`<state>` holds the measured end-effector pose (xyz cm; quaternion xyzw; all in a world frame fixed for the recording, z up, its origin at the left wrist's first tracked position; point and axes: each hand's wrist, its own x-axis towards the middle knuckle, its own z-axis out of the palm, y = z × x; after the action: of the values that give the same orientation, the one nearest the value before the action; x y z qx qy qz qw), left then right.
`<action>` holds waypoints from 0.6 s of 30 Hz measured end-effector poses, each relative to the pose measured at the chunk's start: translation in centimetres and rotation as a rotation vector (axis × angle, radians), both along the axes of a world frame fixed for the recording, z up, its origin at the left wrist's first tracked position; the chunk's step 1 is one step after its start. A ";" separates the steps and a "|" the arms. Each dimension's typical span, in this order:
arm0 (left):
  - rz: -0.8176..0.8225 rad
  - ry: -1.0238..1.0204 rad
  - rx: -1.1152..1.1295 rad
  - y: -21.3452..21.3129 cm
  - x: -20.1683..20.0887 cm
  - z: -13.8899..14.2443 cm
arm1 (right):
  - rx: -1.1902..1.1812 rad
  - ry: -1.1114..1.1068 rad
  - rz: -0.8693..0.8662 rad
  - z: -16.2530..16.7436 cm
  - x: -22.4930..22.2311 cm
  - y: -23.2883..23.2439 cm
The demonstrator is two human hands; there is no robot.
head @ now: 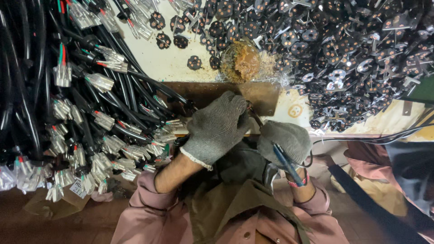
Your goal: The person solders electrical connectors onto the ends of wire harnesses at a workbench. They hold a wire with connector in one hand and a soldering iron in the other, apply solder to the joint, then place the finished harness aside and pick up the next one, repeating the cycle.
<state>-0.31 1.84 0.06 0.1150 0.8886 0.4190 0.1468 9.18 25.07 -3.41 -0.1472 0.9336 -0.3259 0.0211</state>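
Head view shows the gloved left hand with fingers curled over a cable end at the table edge, right hand gripping blue-handled pliers; judged best kept steady and close.

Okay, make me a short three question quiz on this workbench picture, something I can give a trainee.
1. True or false: both hands, the left hand and the right hand, wear grey knit gloves.
2. Which side of the bench holds the black cables with exposed wire ends? A) the person's left B) the person's right C) none in view
3. What kind of tool sticks out below the right hand?

Key:
1. True.
2. A; the pile of small black round parts lies on the right.
3. A slim blue-handled tool; its exact type cannot be told.
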 end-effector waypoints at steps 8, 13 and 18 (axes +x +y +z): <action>0.006 0.115 -0.018 -0.1 -0.1 1.2 | -0.027 0.047 0.126 0.3 -0.8 -0.1; 0.011 0.161 -0.020 -0.1 0.0 1.0 | -0.054 0.003 0.170 1.2 -2.2 -0.3; -0.066 0.074 0.047 -0.6 0.4 0.3 | -0.136 0.041 0.133 0.7 -1.2 0.2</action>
<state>0.11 1.28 0.38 0.1630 0.8792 0.4299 0.1250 7.96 25.29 -2.74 -0.2167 0.8977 -0.3833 0.0136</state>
